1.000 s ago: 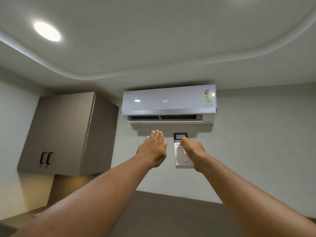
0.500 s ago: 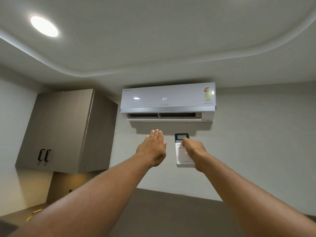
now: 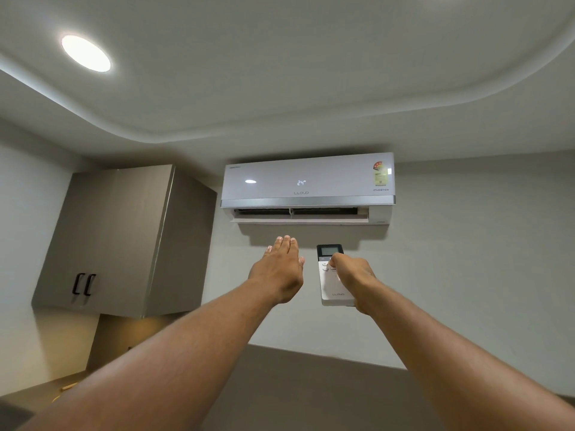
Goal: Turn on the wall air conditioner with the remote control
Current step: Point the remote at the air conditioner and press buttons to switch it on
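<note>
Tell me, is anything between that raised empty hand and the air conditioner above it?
Nothing. In the head view, only bare wall in the unit's shadow separates the open left hand from the air conditioner. The remote, in the right hand, is off to the side.

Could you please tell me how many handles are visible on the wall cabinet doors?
2. Both black handles sit side by side low on the wall cabinet front: the left handle and the right handle. None seems hidden.
</note>
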A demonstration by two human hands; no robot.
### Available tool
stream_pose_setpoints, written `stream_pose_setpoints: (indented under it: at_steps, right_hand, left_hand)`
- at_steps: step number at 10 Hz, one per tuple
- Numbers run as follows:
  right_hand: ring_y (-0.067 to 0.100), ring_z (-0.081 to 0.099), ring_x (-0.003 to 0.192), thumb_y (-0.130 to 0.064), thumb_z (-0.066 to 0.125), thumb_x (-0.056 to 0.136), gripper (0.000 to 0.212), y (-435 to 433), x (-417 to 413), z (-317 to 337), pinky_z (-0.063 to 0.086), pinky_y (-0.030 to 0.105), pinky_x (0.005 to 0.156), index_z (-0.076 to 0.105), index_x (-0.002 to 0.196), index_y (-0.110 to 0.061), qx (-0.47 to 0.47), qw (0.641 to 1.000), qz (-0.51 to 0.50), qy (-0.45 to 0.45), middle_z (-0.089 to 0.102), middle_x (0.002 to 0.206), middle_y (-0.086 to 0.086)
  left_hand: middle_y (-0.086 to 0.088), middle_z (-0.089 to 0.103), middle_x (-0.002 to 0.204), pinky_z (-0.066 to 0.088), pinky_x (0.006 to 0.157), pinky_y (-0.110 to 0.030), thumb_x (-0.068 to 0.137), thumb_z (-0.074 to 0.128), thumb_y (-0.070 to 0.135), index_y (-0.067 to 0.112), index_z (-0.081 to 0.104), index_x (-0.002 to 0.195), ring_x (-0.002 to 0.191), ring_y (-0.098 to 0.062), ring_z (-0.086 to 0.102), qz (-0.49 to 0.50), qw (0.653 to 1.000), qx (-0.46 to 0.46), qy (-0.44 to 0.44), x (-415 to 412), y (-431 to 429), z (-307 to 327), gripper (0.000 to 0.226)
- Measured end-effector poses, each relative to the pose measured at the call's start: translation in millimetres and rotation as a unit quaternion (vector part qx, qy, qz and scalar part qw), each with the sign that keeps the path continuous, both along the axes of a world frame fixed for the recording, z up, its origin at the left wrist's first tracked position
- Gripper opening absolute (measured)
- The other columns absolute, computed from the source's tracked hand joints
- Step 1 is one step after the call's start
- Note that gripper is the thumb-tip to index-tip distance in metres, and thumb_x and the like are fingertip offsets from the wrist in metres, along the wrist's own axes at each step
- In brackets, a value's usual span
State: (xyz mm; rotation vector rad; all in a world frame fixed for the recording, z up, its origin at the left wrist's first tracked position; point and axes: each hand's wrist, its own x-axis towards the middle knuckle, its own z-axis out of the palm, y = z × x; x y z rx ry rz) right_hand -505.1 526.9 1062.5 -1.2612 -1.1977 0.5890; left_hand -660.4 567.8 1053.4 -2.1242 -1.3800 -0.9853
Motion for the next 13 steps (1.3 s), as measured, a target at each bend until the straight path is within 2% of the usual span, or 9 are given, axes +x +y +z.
stream_pose_setpoints:
  at_steps: [1,3,5,7,9,11,13]
  right_hand:
    - [0.031,0.063,0.077,-0.025,0.053,0.082,0.016,0.9,-0.5,-0.4,0.047,0.030,0.065,0.062,0.090,-0.014,0.000,1.000,0.001,0.002,0.066,0.084,0.013]
    - [0.029,0.062,0.072,-0.024,0.053,0.081,0.014,2.6,-0.7,-3.1,0.046,0.028,0.061,0.062,0.085,-0.014,-0.002,1.000,0.001,0.008,0.066,0.081,0.011]
    - [0.032,0.065,0.078,-0.025,0.054,0.081,0.019,7.8,-1.8,-4.0,0.048,0.031,0.065,0.064,0.091,-0.013,0.001,1.000,-0.004,0.010,0.069,0.089,0.014]
    - [0.031,0.065,0.074,-0.025,0.055,0.080,0.016,9.5,0.3,-5.9,0.047,0.030,0.064,0.063,0.086,-0.012,0.000,1.000,-0.016,0.014,0.068,0.083,0.013]
    - [0.028,0.061,0.068,-0.025,0.055,0.081,0.015,2.1,34.0,-17.0,0.045,0.027,0.056,0.063,0.082,-0.012,-0.001,0.998,-0.060,0.032,0.066,0.080,0.011]
    - [0.025,0.059,0.067,-0.025,0.054,0.085,0.011,-23.8,106.8,-29.7,0.042,0.027,0.053,0.060,0.082,-0.016,0.004,0.989,-0.141,0.035,0.065,0.080,0.009]
    - [0.024,0.060,0.065,-0.023,0.055,0.082,0.011,-91.6,213.0,-41.1,0.043,0.026,0.052,0.058,0.073,-0.017,0.006,0.966,-0.257,0.038,0.065,0.076,0.007]
  left_hand:
    - [-0.008,0.001,0.162,0.004,0.118,-0.036,0.101,0.016,0.035,0.008,0.004,0.152,0.148,-0.020,-0.001,-0.001,1.000,-0.001,-0.001,-1.7,-0.2,-0.6,0.058]
    - [-0.008,0.002,0.162,0.004,0.118,-0.036,0.101,0.016,0.035,0.008,0.004,0.152,0.148,-0.020,-0.001,0.002,1.000,-0.003,-0.002,-4.2,0.0,-1.6,0.058]
    - [-0.008,0.001,0.162,0.003,0.117,-0.036,0.101,0.017,0.035,0.008,0.004,0.152,0.148,-0.020,-0.001,-0.006,1.000,-0.002,-0.005,-4.8,0.6,-0.7,0.058]
    - [-0.008,-0.001,0.162,0.002,0.118,-0.035,0.101,0.016,0.033,0.008,0.002,0.152,0.148,-0.019,-0.003,-0.027,0.999,-0.022,-0.013,3.0,5.6,-6.2,0.058]
    - [-0.008,-0.002,0.162,0.002,0.118,-0.036,0.101,0.016,0.034,0.008,0.002,0.151,0.148,-0.020,-0.004,-0.075,0.996,-0.041,-0.003,47.2,11.2,-18.7,0.058]
    - [-0.008,-0.002,0.162,0.002,0.117,-0.036,0.102,0.016,0.033,0.008,0.001,0.151,0.148,-0.020,-0.004,-0.161,0.984,-0.069,-0.003,134.8,7.0,-36.9,0.058]
    - [-0.008,-0.003,0.162,0.002,0.116,-0.035,0.102,0.016,0.034,0.008,0.001,0.151,0.148,-0.021,-0.004,-0.270,0.959,-0.082,0.002,256.5,-36.4,-46.9,0.058]
